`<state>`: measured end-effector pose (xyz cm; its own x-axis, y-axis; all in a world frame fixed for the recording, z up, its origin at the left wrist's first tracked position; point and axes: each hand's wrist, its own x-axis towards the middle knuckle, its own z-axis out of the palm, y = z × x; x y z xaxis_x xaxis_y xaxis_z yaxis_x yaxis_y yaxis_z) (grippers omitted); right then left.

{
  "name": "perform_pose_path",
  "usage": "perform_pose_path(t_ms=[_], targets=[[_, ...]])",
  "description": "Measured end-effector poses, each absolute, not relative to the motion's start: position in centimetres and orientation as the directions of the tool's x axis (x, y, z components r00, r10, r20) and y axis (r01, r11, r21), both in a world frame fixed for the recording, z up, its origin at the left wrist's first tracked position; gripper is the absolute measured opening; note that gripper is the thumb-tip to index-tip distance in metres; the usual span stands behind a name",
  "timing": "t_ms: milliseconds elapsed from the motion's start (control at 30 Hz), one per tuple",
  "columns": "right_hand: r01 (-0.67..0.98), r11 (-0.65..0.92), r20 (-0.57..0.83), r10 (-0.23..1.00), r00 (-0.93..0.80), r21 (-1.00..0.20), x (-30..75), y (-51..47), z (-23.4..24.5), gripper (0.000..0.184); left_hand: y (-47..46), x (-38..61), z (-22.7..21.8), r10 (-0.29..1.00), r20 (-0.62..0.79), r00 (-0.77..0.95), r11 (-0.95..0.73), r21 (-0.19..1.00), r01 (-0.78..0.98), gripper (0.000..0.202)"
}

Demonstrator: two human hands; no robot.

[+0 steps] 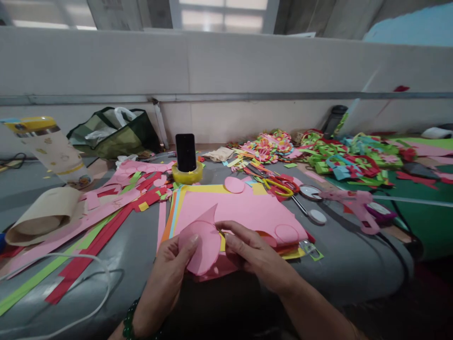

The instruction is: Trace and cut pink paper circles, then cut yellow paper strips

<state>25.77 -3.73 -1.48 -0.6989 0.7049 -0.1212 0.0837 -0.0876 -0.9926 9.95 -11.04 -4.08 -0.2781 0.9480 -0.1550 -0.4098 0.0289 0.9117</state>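
My left hand [170, 267] pinches a piece of pink paper [201, 252] between thumb and fingers. This piece has a rounded lower edge, a pointed upper corner and a drawn curved line. At its right edge is my right hand [253, 252], fingers curled and thumb against the forefinger; what they grip, if anything, is hidden. Under both hands lies a stack of coloured paper sheets [255, 210], pink on top with yellow, blue and orange edges. A cut pink paper circle [234, 185] rests at its far edge. A circle outline is drawn near the stack's right corner.
Scissors with yellow handles [279, 188] and a pink glue gun [354, 205] lie to the right. A phone [186, 152] stands in a tape roll [187, 174] beyond the stack. Paper strips [102, 226], a white cable [102, 283] and a bottle [56, 151] are left.
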Motion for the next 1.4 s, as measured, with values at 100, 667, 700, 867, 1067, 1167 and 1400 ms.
perform_pose_path(t_ms=[100, 667, 700, 867, 1067, 1167, 1400], targets=[[0.034, -0.145, -0.127, 0.708, -0.695, -0.989, 25.6, -4.0, -1.7, 0.045, -11.2, 9.9, -4.4, 0.957, -0.103, -0.272, 0.022, 0.958, -0.285, 0.033], [0.012, -0.162, -0.125, 0.711, -0.692, -0.987, 25.4, -4.1, -2.0, 0.039, -11.7, 9.8, -3.4, 0.955, -0.073, -0.288, 0.026, 0.986, -0.165, 0.032], [0.022, -0.152, -0.125, 0.711, -0.692, -0.988, 25.4, -4.1, -2.0, 0.039, -11.7, 9.8, -3.4, 0.956, -0.066, -0.286, 0.016, 0.985, -0.173, 0.032], [0.032, -0.126, -0.111, 0.698, -0.708, -0.992, 25.4, -4.2, -2.1, 0.041, -11.5, 9.7, -3.2, 0.962, -0.051, -0.268, -0.004, 0.980, -0.200, 0.033], [0.024, -0.148, -0.119, 0.681, -0.723, -0.989, 25.5, -4.3, -1.9, 0.042, -11.3, 9.6, -3.5, 0.966, -0.051, -0.253, -0.018, 0.965, -0.263, 0.033], [0.027, -0.160, -0.130, 0.679, -0.722, -0.987, 25.4, -4.2, -2.0, 0.041, -11.3, 9.6, -3.4, 0.963, -0.019, -0.269, -0.043, 0.974, -0.224, 0.032], [0.018, -0.105, -0.085, 0.683, -0.726, -0.994, 25.3, -4.1, -2.3, 0.039, -11.4, 9.5, -3.6, 0.961, -0.023, -0.275, -0.034, 0.979, -0.200, 0.031]])
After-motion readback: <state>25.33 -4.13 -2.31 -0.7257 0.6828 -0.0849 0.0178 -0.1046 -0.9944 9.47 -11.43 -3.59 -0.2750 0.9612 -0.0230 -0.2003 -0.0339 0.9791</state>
